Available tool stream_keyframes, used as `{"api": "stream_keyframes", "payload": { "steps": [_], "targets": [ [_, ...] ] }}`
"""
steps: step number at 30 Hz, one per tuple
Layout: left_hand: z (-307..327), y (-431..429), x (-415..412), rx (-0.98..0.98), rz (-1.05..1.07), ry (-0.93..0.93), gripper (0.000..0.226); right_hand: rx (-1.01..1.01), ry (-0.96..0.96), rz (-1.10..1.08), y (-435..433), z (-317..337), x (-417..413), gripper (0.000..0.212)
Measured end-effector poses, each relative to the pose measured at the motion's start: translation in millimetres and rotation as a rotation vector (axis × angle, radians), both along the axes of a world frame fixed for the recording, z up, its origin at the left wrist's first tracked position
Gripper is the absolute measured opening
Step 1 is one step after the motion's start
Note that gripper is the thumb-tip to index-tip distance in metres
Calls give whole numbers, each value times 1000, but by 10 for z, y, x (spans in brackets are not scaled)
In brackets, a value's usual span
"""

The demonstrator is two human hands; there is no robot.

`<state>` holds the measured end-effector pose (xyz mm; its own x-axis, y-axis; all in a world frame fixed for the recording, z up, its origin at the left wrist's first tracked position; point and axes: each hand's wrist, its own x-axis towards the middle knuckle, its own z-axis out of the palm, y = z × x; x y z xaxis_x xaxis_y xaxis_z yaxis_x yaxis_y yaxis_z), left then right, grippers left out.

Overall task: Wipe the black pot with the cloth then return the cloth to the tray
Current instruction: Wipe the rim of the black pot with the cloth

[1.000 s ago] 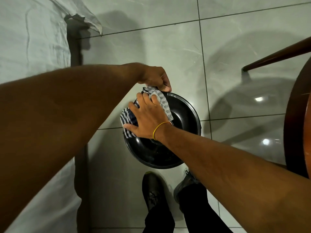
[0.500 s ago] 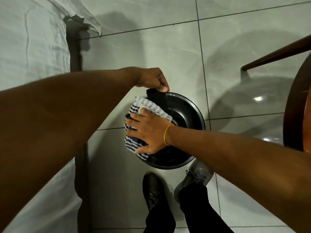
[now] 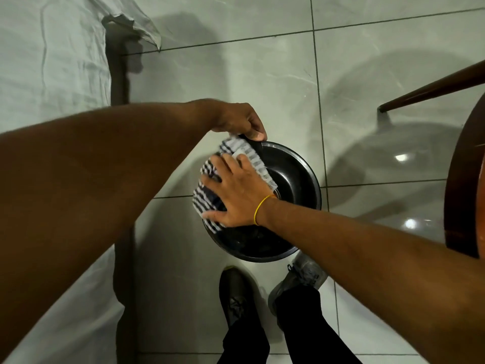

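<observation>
A round black pot (image 3: 294,177) hangs in the air above the tiled floor, tilted toward me. My left hand (image 3: 241,122) grips its handle at the upper left rim. A blue-and-white striped cloth (image 3: 210,190) lies over the pot's left rim. My right hand (image 3: 236,198) presses flat on the cloth with fingers spread, holding it against the pot. No tray is in view.
A table covered with a white wrinkled cloth (image 3: 47,61) fills the left side. A dark wooden chair (image 3: 464,179) stands at the right edge. My two shoes (image 3: 236,292) rest on the grey floor tiles (image 3: 236,69) below the pot.
My right hand has slid the cloth along the pot's left rim, down and then back up a little. The pot has shifted slightly while my left hand keeps its grip.
</observation>
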<state>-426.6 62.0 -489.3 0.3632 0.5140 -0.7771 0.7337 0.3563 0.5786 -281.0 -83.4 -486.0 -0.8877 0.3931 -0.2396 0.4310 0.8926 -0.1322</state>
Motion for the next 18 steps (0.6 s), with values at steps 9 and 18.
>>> {"api": "stream_keyframes", "payload": {
  "steps": [9, 18],
  "targets": [
    [1, 40, 12, -15, -99, 25, 26, 14, -21, -243, -47, 31, -227, 93],
    [17, -48, -63, 48, -72, -14, 24, 99, 26, 89, 63, -39, 57, 95]
  ]
}}
